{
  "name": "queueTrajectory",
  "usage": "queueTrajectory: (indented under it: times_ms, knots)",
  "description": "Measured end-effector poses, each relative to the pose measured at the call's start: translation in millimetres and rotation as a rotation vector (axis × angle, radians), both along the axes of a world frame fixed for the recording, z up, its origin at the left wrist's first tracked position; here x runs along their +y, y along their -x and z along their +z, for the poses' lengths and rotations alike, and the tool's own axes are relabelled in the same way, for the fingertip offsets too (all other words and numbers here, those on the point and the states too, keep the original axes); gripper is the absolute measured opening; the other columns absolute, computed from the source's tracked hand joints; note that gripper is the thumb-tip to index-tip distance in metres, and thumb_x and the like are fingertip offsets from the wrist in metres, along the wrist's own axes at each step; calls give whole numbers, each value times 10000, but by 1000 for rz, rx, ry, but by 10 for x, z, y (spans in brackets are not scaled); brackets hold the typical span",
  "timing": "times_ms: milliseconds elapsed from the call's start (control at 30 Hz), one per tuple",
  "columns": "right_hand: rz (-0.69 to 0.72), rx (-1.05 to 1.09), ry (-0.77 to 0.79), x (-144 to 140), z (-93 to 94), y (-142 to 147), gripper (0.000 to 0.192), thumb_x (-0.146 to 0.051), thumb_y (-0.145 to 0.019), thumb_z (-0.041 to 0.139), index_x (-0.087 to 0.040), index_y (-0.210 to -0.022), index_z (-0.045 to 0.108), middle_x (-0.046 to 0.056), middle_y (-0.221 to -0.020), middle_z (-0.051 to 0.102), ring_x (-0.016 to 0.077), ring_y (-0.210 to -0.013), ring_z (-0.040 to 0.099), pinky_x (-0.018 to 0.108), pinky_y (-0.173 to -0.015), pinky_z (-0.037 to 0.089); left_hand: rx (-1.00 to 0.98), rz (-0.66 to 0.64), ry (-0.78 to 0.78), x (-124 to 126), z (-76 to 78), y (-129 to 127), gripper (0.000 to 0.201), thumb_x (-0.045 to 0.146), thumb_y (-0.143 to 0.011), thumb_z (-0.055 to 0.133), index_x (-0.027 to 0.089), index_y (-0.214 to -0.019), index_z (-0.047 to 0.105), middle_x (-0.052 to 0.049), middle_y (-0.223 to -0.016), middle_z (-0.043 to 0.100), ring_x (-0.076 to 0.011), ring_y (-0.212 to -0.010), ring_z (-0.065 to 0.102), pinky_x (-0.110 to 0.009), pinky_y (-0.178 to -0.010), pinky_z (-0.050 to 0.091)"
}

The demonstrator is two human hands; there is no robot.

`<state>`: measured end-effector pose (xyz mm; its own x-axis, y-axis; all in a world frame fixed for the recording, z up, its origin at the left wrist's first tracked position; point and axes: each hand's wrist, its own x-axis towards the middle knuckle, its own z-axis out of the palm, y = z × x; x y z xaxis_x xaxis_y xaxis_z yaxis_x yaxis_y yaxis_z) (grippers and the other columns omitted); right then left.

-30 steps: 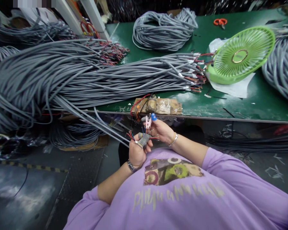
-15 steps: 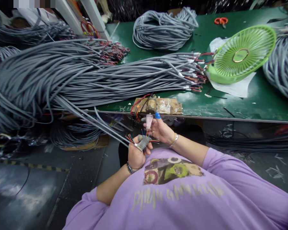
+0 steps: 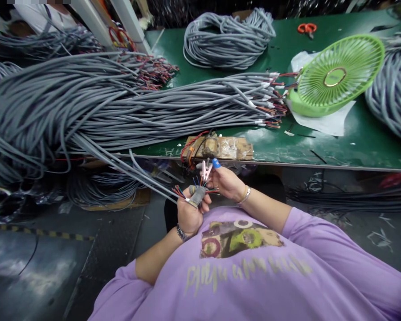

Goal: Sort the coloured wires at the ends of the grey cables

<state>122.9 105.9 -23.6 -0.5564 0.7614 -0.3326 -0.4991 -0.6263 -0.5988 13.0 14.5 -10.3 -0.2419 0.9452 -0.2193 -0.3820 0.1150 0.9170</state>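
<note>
Below the bench (image 3: 321, 151) edge, just above the purple shirt (image 3: 254, 272), both hands meet close to the chest. Across the bench lies a long bundle (image 3: 120, 107) of grey cables, with a coil (image 3: 227, 40) behind it and a green fan (image 3: 337, 76) to the right. A wooden block (image 3: 230, 148) sits at the bench edge, right above the hands. The left hand (image 3: 190, 215), a watch at its wrist, is curled shut around the grey cable end (image 3: 197, 195), thumb on top; thin coloured wires (image 3: 200, 182) fan out of that end. The right hand (image 3: 225, 183), wrist bent inward, pinches a small pink tool (image 3: 205, 170) between thumb and a blue-capped fingertip, right at the wires. Which wire the tool touches is too small to make out. Most of both palms is hidden, and the cable runs off left into the bundle.
</note>
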Motion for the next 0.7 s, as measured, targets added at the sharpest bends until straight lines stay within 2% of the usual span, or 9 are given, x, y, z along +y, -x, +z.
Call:
queueTrajectory:
  times_ms: [233, 367, 467, 533, 700]
  knots:
    - [43, 15, -6, 27, -30, 69, 503, -654, -836, 539, -163, -829, 654, 30, -733, 631, 99, -581, 499, 208, -510, 406, 26, 14, 1, -7, -29, 6, 255, 379, -770, 701, 148, -710, 610, 9, -575, 643, -56, -354, 484, -162, -326, 297]
    - [-41, -49, -185, 19, -107, 100, 560, -704, -792, 543, -155, -737, 638, 18, -683, 601, 76, -524, 407, 211, -504, 359, 32, 26, 22, -43, -26, 13, 234, 371, -778, 693, 154, -734, 617, 15, -573, 640, -59, -354, 485, -162, -322, 290]
    - [-129, -147, -266, 14, -145, 125, 591, -725, -792, 508, -155, -714, 641, 25, -672, 605, 92, -551, 441, 223, -518, 362, 27, 18, 26, -52, -23, 10, 245, 379, -774, 698, 155, -727, 612, 15, -574, 640, -58, -355, 485, -163, -322, 287]
    - [-113, -143, -182, 19, -131, 136, 587, -727, -796, 500, -162, -738, 648, 29, -686, 623, 104, -573, 477, 230, -531, 388, 30, 9, 18, -44, -28, 5, 257, 386, -771, 701, 154, -714, 608, 12, -575, 641, -57, -355, 482, -165, -325, 289]
    - [-59, 23, 82, 45, -31, 155, 517, -674, -786, 585, -161, -765, 646, 26, -705, 653, 96, -570, 531, 222, -551, 453, 45, 3, 6, -17, -52, -2, 262, 392, -779, 692, 155, -713, 603, 13, -580, 640, -54, -359, 480, -166, -334, 294]
